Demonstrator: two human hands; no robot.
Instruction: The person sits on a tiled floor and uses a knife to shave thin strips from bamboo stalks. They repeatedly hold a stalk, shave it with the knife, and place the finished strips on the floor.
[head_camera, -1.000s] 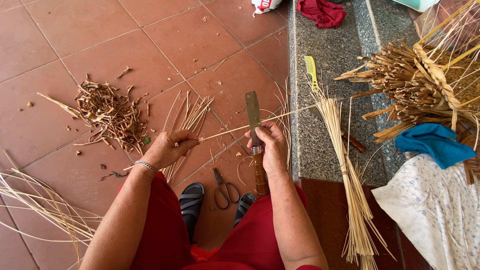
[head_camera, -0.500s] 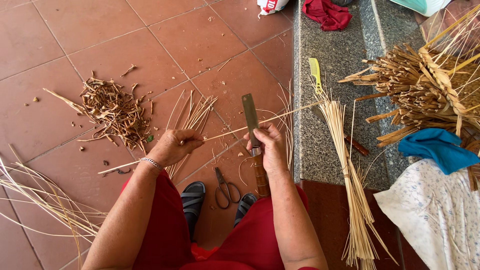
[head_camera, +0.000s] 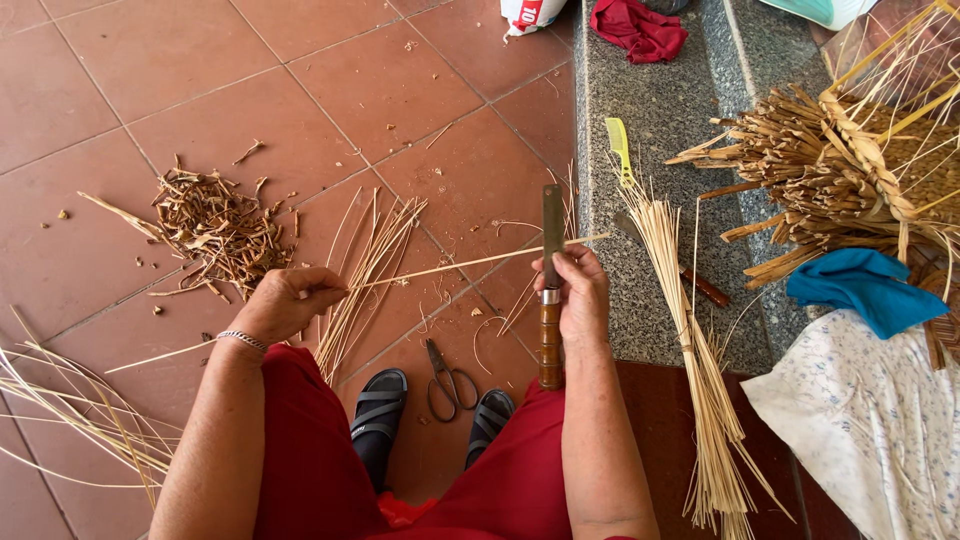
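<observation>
**Reed strip held against knife blade**

My left hand (head_camera: 285, 305) pinches one thin reed strip (head_camera: 470, 262); it runs rightward across the knife (head_camera: 551, 290), which my right hand (head_camera: 580, 295) clenches upright by its wooden handle. No open container in view. A white sack (head_camera: 530, 14) with a red patch sits at the top edge beside a red cloth (head_camera: 640, 28). Scissors (head_camera: 450, 380) lie between my sandals.

The person has bare forearms with no sleeves in view, a thin silver chain bracelet (head_camera: 242, 340) on the left wrist, red trousers (head_camera: 310, 450) covering both legs, and dark grey strapped sandals (head_camera: 378, 400) with open toes on both feet.
</observation>
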